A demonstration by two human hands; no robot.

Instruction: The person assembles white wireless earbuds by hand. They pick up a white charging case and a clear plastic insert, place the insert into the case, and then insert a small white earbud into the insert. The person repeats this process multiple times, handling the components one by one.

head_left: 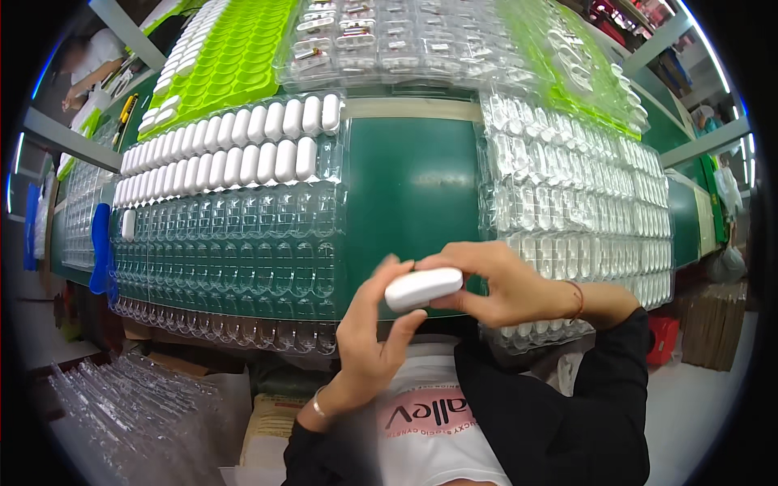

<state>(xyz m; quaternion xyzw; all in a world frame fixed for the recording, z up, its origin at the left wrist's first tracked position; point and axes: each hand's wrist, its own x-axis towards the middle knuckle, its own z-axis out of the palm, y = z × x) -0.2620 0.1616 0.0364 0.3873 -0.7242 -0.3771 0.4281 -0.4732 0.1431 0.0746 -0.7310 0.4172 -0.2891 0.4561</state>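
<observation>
Above the near edge of the green table, a white rounded oblong plastic case (423, 288) is held between both hands. My right hand (515, 279) pinches its right end between thumb and fingers. Around the left end, my left hand (365, 344) curls its fingers behind the case, with the thumb at its lower side. To the left lies a clear blister tray (235, 271) with two full-looking rows of similar white cases (239, 166) and a single case (128, 224) in the third row. On the right, another clear tray (486, 186) carries rows of white shell parts (567, 202).
Bright green trays (243, 61) stand at the far left and far right, with clear trays of small parts (356, 36) between them. A blue object (100, 247) sits at the left edge. Stacked clear trays (138, 413) lie low on the left; a red box (663, 340) stands lower right.
</observation>
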